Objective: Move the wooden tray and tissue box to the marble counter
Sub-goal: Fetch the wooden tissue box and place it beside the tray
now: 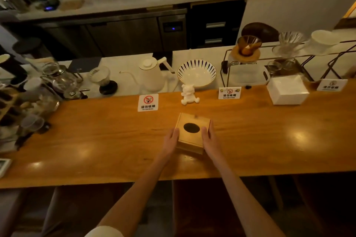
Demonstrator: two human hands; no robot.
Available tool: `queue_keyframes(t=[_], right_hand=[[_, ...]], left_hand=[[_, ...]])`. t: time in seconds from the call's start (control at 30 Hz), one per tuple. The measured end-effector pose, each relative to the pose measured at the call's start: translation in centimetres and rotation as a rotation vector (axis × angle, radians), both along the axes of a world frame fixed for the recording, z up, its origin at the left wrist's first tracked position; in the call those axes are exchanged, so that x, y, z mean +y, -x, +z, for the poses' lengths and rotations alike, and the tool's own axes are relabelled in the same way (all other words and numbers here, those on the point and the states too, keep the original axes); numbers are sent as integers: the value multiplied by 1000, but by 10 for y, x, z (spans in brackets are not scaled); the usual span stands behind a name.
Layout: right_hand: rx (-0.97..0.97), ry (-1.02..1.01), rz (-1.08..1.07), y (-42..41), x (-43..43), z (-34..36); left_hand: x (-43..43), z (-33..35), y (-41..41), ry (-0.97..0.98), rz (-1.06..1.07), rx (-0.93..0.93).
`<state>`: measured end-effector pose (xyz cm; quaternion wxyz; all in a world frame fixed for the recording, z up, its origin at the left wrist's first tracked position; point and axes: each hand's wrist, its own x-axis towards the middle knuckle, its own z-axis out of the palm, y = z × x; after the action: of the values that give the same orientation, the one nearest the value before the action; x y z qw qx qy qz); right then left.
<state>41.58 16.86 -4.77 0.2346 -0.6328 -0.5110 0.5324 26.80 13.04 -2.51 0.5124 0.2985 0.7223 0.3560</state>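
A square wooden tissue box (pixel 192 121) with a dark round hole in its top sits in the middle of the wooden bar top (pixel 96 140). My left hand (pixel 171 138) presses flat against its left side. My right hand (pixel 209 137) presses against its right side, so the box is held between both palms. It rests on the bar top. Beyond the bar's far edge, slightly lower, runs the white marble counter (pixel 127 67). I cannot make out a separate wooden tray.
Two no-smoking signs (pixel 148 102) (pixel 229 93), a white bear figurine (pixel 188 94) and a white napkin box (pixel 288 90) stand along the bar's far edge. On the marble counter are a white kettle (pixel 151 75), a striped bowl (pixel 196 73), glassware and wire dripper stands (pixel 248 59).
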Motion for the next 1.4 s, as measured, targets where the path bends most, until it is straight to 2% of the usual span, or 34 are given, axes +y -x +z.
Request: queue_keyframes(t=[0.17, 0.27, 0.4, 0.57, 0.73, 0.9, 1.13, 1.27, 1.4], right_hand=[[-12, -14, -28, 6, -7, 5], [-13, -66, -15, 9, -22, 22], [-15, -166, 44, 15, -64, 49], [169, -234, 156, 5, -145, 63], [374, -86, 208, -22, -251, 71], [426, -89, 13, -87, -348, 67], [538, -53, -390, -181, -411, 51], [631, -109, -596, -238, -419, 52], [757, -67, -720, -349, -421, 42]], left_hand=[[-5, -13, 3, -27, 11, 16], [-19, -18, 12, -109, 63, 8], [-71, 25, 22, -197, 110, -65], [-176, 59, 40, -291, 174, -123], [-289, 61, 8, -369, 142, -123], [-367, 50, -51, -335, 70, -181], [-382, 34, -158, -95, -4, -518], [-351, 49, -228, -134, -146, -472], [-317, 48, -318, -110, -348, -395]])
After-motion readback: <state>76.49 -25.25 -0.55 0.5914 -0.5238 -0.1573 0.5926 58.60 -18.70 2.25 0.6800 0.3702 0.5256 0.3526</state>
